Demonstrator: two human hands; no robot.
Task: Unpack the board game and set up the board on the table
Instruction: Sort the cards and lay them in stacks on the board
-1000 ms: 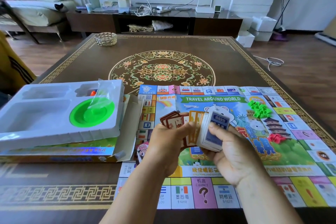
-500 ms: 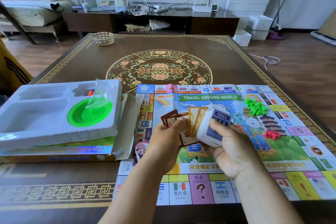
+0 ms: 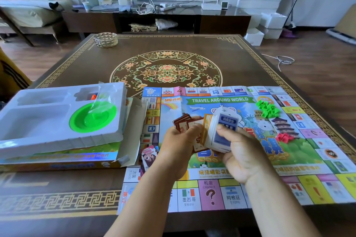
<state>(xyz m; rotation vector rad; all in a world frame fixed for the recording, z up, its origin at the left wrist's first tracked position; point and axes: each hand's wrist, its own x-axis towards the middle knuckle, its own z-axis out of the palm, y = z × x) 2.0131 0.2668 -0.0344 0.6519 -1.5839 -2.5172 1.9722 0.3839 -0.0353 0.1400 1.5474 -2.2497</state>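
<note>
With the game board (image 3: 250, 140) already flat on the table (image 3: 77, 198), the left hand (image 3: 179, 148) pinches the brown cards (image 3: 182, 124) and the right hand (image 3: 240, 152) grips the blue-backed deck (image 3: 221, 131) above the board's centre, so sorting goes best peeling one card at a time, thumbs firm.

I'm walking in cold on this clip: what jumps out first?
Both hands hold game cards at centre, above the board: the left hand grips brown and orange cards, the right hand a thick blue-backed deck. Under them the bright game board lies unfolded on the dark patterned table. To the left, a white plastic tray with a vivid green dish sits on the open box.
</note>
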